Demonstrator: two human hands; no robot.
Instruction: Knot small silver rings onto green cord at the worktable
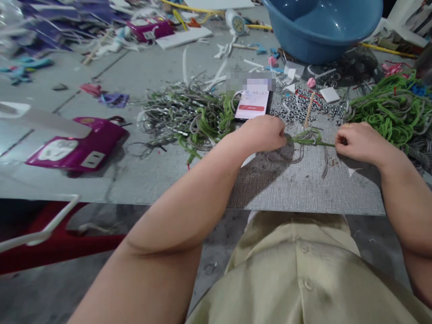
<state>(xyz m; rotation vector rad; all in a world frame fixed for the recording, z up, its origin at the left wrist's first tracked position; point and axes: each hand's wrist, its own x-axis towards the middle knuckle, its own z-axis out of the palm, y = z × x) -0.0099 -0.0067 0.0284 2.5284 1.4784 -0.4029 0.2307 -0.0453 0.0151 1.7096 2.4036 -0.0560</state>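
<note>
A green and grey cord [307,136], partly bunched, stretches low over the table between my two hands. My left hand [265,133] is closed around its left end. At the other end, the fingers of my right hand [357,140] pinch the cord. A thin wooden stick [309,109] stands or lies just behind the cord; I cannot tell which. Many small metal rings or nuts [297,108] are scattered behind my hands. Left of my left hand is a pile of green and grey cords with metal pieces [189,112]. Another heap of green cords [388,105] lies beyond my right hand.
A phone [253,101] with a lit screen stands behind my left hand. The blue basin [320,36] is at the back right. To the left sits a purple device [81,146], with another purple device [150,29] farther back. A red chair [67,243] is below the table edge.
</note>
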